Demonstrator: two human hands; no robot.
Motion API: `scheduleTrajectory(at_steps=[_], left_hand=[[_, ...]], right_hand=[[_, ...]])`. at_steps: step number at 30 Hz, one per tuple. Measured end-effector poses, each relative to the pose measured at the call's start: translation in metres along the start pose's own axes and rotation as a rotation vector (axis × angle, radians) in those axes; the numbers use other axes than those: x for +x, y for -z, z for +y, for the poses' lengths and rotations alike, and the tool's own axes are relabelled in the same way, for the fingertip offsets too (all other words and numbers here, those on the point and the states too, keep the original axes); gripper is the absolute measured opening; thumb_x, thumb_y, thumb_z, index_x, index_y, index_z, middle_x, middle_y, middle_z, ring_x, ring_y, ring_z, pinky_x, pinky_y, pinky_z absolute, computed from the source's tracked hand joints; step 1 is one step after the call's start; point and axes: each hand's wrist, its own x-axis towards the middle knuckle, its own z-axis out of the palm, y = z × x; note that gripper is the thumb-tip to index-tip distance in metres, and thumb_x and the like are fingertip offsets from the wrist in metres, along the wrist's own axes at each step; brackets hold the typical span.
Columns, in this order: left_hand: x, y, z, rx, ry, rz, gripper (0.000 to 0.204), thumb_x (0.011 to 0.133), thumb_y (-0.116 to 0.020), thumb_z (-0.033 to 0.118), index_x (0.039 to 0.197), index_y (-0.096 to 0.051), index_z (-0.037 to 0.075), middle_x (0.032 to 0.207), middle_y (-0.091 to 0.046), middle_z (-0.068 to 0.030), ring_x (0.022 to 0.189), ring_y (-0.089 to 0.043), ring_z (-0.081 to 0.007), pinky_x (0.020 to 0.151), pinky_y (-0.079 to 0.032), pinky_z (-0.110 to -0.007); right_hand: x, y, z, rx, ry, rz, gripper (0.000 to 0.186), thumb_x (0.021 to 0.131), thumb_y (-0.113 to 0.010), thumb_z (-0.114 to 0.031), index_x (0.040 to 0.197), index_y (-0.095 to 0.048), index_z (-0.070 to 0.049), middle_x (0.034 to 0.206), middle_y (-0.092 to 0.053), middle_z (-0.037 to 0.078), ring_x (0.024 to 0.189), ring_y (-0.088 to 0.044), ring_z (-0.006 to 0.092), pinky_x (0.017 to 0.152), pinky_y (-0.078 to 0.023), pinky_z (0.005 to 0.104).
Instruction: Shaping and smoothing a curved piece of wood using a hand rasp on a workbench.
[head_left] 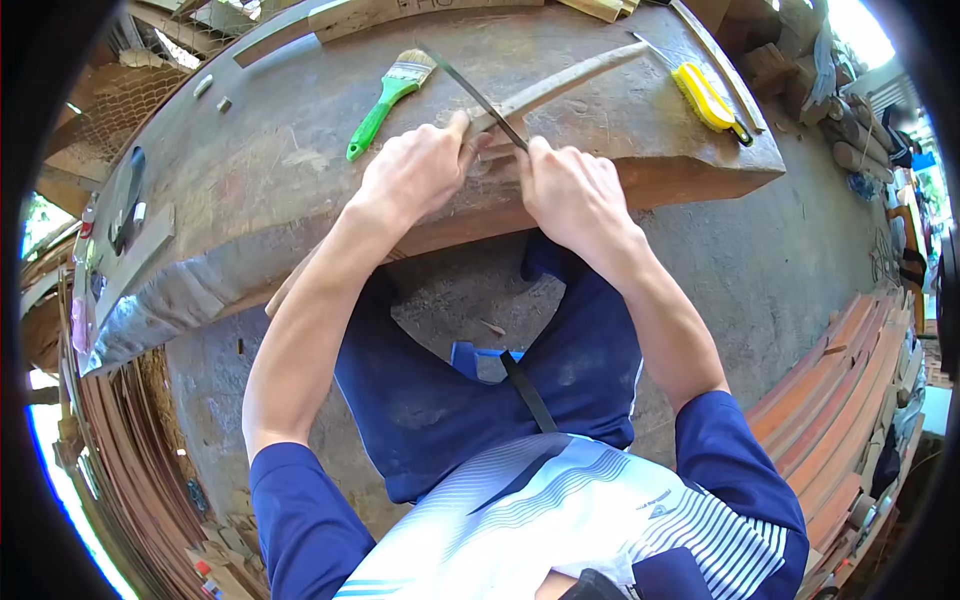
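Observation:
My left hand (410, 175) is closed on a long pale wooden stick (580, 75), which slants from upper right to lower left over the bench's front edge. My right hand (575, 195) is closed on a thin dark metal file (460, 80); its blade lies across the stick just right of my left fingers, and its handle is hidden in my fist. A green-handled paintbrush (375, 120) lies left of the file. A yellow-handled brush (700, 95) lies to the right, beside a wooden strip (730, 70).
The thick wooden bench (260, 170) spans the upper view, with boards (350, 20) at its back and small items (135, 210) at its left. Stacked planks (800, 400) lie low on the right, more timber (130, 440) at the lower left. My legs are under the bench's front edge.

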Motion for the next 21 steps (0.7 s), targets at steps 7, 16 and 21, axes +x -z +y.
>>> scheduleTrajectory(at_steps=[7,16,21], left_hand=[[-0.009,-0.002,0.02,-0.006,0.032,0.039,0.051,0.111,-0.044,0.05,0.119,-0.063,0.003,0.087,-0.073,-0.0297,0.086,-0.073,-0.0484,0.076,-0.059,-0.058],[-0.001,0.003,0.012,0.002,-0.051,0.043,0.052,0.11,-0.046,0.05,0.112,-0.065,0.002,0.086,-0.072,-0.0317,0.087,-0.072,-0.0507,0.076,-0.058,-0.059],[-0.002,-0.008,0.028,-0.043,0.051,0.109,0.053,0.11,-0.046,0.051,0.108,-0.065,0.002,0.087,-0.072,-0.0325,0.09,-0.072,-0.0511,0.08,-0.058,-0.058]], right_hand=[[-0.001,-0.006,-0.001,0.014,0.033,0.064,0.035,0.11,-0.047,-0.026,0.094,-0.063,0.001,0.077,-0.071,0.029,0.073,-0.071,0.0473,0.072,-0.056,0.0563],[-0.088,0.013,0.018,0.006,-0.049,-0.038,0.031,0.109,-0.049,-0.026,0.093,-0.059,-0.001,0.069,-0.068,0.027,0.067,-0.071,0.0452,0.064,-0.055,0.0568],[-0.016,-0.002,0.02,0.045,0.052,0.064,0.029,0.108,-0.049,-0.024,0.095,-0.059,0.0,0.072,-0.068,0.029,0.069,-0.069,0.0484,0.066,-0.055,0.0582]])
